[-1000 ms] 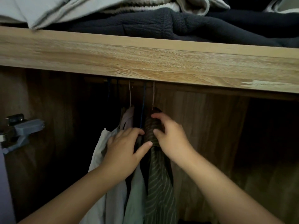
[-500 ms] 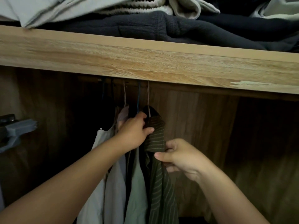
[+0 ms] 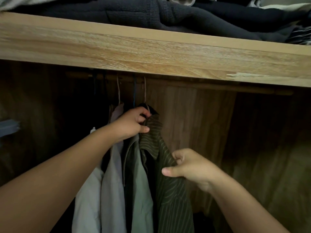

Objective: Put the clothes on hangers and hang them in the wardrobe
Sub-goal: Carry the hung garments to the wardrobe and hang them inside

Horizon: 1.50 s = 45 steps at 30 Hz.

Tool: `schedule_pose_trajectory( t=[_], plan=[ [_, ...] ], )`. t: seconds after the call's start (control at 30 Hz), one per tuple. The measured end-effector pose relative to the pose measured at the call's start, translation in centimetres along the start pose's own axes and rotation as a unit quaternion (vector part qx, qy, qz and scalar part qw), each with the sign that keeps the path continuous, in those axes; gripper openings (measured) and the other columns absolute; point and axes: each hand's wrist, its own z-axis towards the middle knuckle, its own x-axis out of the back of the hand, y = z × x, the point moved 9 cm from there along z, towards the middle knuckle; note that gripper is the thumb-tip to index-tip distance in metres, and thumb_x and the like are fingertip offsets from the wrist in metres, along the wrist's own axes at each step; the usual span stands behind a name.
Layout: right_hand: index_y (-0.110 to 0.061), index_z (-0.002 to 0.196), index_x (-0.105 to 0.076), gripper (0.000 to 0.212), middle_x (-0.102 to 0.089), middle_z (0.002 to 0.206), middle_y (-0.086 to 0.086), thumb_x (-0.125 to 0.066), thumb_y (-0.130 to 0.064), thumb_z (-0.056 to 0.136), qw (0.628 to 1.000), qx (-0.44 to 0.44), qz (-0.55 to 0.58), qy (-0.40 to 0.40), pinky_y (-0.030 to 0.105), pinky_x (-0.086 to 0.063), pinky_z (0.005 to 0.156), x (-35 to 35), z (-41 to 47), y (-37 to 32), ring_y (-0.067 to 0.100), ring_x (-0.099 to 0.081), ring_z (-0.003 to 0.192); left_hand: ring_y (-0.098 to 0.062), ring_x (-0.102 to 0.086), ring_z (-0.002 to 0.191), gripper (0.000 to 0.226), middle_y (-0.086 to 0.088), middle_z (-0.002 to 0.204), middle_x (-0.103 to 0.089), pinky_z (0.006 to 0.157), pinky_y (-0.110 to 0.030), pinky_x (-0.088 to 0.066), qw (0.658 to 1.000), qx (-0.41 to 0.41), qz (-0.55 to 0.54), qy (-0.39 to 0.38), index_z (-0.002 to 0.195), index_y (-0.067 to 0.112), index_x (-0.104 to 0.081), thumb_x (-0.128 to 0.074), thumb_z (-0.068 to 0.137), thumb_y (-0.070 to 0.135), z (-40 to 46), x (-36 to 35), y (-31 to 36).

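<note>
Already the striped shirt [image 3: 168, 182] hangs lengthwise; left hand [image 3: 133, 125] pinches its collar above, right hand [image 3: 188, 167] grips cloth below.

Up top, a dark ribbed knit [image 3: 168, 15], heaped along the shelf board [image 3: 151, 52] and sprawling across nearly its whole width. Tucked against it at the top edge, a beige rolled cuff [image 3: 180, 0]. Far right, a black-and-white striped fabric [image 3: 301, 35], spilling just over the board. Top left corner, a sliver of pale cloth [image 3: 16, 2]. Down on the board's front edge, a pale chip [image 3: 242, 75]. Far left, in shadow, a grey door hinge [image 3: 9, 127].
</note>
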Motion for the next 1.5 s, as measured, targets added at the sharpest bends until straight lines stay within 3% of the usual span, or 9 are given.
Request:
schedule_pose_trajectory(
  t=[0.17,0.4,0.53,0.63,0.77,0.9,1.1,1.3,1.5],
  plan=[
    [-0.012,0.069,-0.057,0.017,-0.045,0.044,-0.006,-0.066,-0.026,0.072,0.966,-0.061,0.244,-0.052,0.015,-0.039,0.038,0.5,-1.2,-1.0,0.002,-0.036,0.034,-0.012,-0.057,0.074,0.035,-0.005,0.079,-0.062,0.073,-0.026,-0.048,1.000,-0.017,-0.007,-0.014,0.085,0.017,-0.050,-0.057,0.080,-0.016,0.4,-0.1,0.0],
    [-0.009,0.092,-0.063,0.022,-0.057,0.070,0.001,-0.071,-0.026,0.080,0.990,-0.066,0.118,0.041,0.019,-0.045,0.055,0.0,-0.3,-1.4,0.008,-0.047,0.058,-0.009,-0.054,0.068,0.035,-0.006,0.075,-0.060,0.062,-0.013,-0.047,0.999,-0.051,0.008,-0.006,0.079,0.016,-0.047,-0.060,0.076,-0.017,0.3,-0.3,0.3],
    [-0.002,0.113,-0.059,0.052,-0.061,0.117,0.017,-0.077,-0.017,0.066,0.976,-0.122,0.182,-0.005,0.040,-0.046,0.095,-0.6,-0.4,-1.4,0.024,-0.055,0.109,-0.013,-0.056,0.074,0.033,-0.005,0.077,-0.060,0.068,-0.019,-0.049,0.998,-0.048,0.029,-0.024,0.080,0.016,-0.047,-0.061,0.077,-0.014,0.1,-0.5,0.0],
    [-0.016,0.081,-0.058,0.019,-0.064,0.090,0.009,-0.074,-0.008,0.075,0.979,0.003,-0.030,0.202,0.030,-0.051,0.066,4.4,-1.0,-4.5,0.021,-0.060,0.083,-0.024,-0.061,0.092,0.034,-0.004,0.086,-0.063,0.090,-0.037,-0.047,0.995,-0.043,0.081,0.033,0.080,0.025,-0.049,-0.070,0.075,-0.001,0.7,0.5,-0.1],
    [-0.016,0.074,-0.053,0.028,-0.059,0.070,0.002,-0.077,-0.005,0.063,0.748,0.259,-0.460,0.401,0.031,-0.051,0.053,1.3,-5.8,-10.7,0.022,-0.060,0.066,-0.027,-0.050,0.110,0.037,-0.006,0.111,-0.061,0.092,-0.036,-0.031,0.905,-0.080,0.365,0.204,0.113,0.022,-0.052,-0.066,0.079,0.023,-0.3,1.0,2.4],
    [-0.021,0.106,-0.043,0.026,-0.048,0.102,-0.002,-0.060,-0.026,0.087,0.861,0.184,-0.366,0.302,0.029,-0.048,0.077,-0.1,-4.2,-7.9,0.015,-0.052,0.093,-0.028,-0.034,0.124,0.042,-0.009,0.132,-0.046,0.097,-0.036,-0.027,0.807,-0.011,0.583,0.092,0.126,0.018,-0.047,-0.056,0.085,0.023,0.3,-1.4,0.8],
    [-0.022,0.120,-0.038,0.031,-0.059,0.097,-0.002,-0.051,-0.017,0.092,0.878,0.177,-0.340,0.287,0.030,-0.049,0.078,-2.6,-3.0,-6.4,0.017,-0.061,0.090,-0.034,-0.055,0.108,0.044,-0.018,0.117,-0.058,0.085,-0.036,-0.044,0.932,0.004,0.324,0.163,0.123,0.006,-0.040,-0.047,0.093,0.036,-1.3,0.4,1.9],
    [-0.028,0.141,-0.031,0.058,-0.051,0.110,-0.008,-0.056,-0.040,0.090,0.951,0.157,-0.252,0.091,0.017,-0.041,0.083,-7.5,-1.0,-3.3,0.006,-0.052,0.100,-0.030,-0.027,0.130,0.060,-0.012,0.137,-0.033,0.104,-0.040,-0.033,0.878,0.012,0.469,0.095,0.136,0.017,-0.035,-0.057,0.086,0.041,-2.3,2.0,0.6],
    [-0.028,0.144,-0.031,0.056,-0.051,0.136,-0.008,-0.041,-0.049,0.094,0.970,0.136,-0.185,0.078,0.025,-0.038,0.105,-6.8,-1.6,-0.5,0.007,-0.048,0.122,-0.025,-0.043,0.124,0.056,-0.009,0.134,-0.045,0.100,-0.039,-0.040,0.918,-0.046,0.385,0.083,0.139,0.019,-0.035,-0.053,0.090,0.038,-5.7,0.8,0.7]
  ],
)
